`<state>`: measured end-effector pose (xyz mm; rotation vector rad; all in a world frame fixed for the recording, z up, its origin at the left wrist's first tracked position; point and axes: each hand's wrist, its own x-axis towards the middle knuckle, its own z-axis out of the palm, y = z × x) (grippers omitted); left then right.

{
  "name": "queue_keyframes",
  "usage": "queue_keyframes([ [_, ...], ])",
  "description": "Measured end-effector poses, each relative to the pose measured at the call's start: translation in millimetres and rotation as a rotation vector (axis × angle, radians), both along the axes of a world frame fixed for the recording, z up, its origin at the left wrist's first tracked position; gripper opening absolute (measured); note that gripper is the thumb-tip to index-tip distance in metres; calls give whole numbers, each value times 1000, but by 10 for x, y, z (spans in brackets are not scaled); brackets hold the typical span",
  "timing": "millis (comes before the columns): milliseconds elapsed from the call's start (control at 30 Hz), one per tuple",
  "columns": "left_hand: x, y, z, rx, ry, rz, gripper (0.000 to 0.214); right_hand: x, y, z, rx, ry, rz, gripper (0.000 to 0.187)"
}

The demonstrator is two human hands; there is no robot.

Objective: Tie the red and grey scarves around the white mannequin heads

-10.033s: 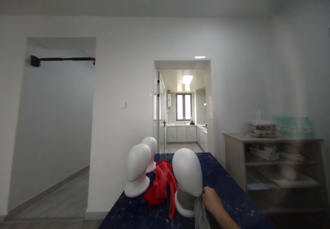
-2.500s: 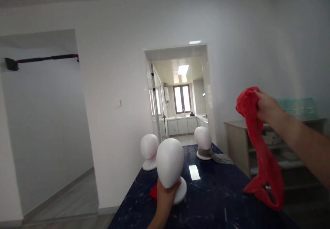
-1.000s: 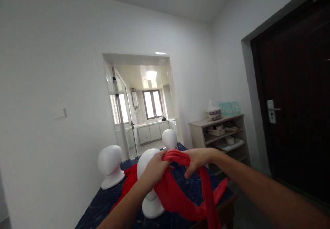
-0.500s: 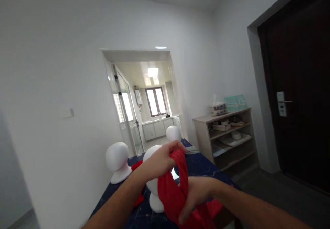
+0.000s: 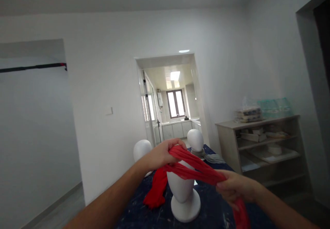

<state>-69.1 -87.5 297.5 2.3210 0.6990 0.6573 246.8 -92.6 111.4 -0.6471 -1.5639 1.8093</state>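
Note:
A red scarf (image 5: 196, 165) stretches between my two hands in front of a white mannequin head (image 5: 180, 184). My left hand (image 5: 165, 153) is closed on the scarf at the upper left of the head. Lower and to the right, my right hand (image 5: 235, 185) grips it too, and a loose end hangs below that hand. Two strands run across the upper part of the head with a gap between them. Another red length hangs at the head's left side down onto the dark blue table (image 5: 213, 201); whether it joins the held scarf is hidden.
A second white mannequin head (image 5: 142, 149) stands behind my left forearm. Farther back is a third mannequin head (image 5: 195, 139) with a grey cloth (image 5: 213, 158) near its base. To the right stands a wooden shelf unit (image 5: 229, 143) with packages on top. A doorway opens behind the table.
My hands have spread apart, drawing the bunched scarf into a taut span across the head. The right hand moved right. The view has turned left.

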Motion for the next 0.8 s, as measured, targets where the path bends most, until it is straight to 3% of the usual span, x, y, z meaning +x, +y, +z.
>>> queue_keyframes([
  [100, -242, 195, -5, 300, 93, 129, 34, 444, 197, 447, 56, -161, -3, 35],
  [200, -428, 532, 2, 656, 292, 232, 20, 629, 453, 826, 59, -268, -18, 42],
  [300, -580, 989, 9, 931, 469, 310, 22, 612, 837, 1043, 48, -208, -50, 44],
  [367, -664, 1300, -18, 981, 571, 398, 28, 520, 1148, 1076, 18, -132, -81, 41],
  [467, -763, 1707, -134, 913, 696, 538, 29, 296, 1595, 946, -77, -72, -172, 39],
  [600, -863, 2080, -407, 786, 805, 625, 20, -65, 1981, 526, -186, -121, -221, 39],
  [700, -921, 2172, -709, 660, 894, 637, 12, -330, 2055, 126, -259, -153, -259, 42],
  [800, -969, 2051, -1110, 542, 908, 591, 14, -567, 1947, -280, -297, -152, -293, 44],
])
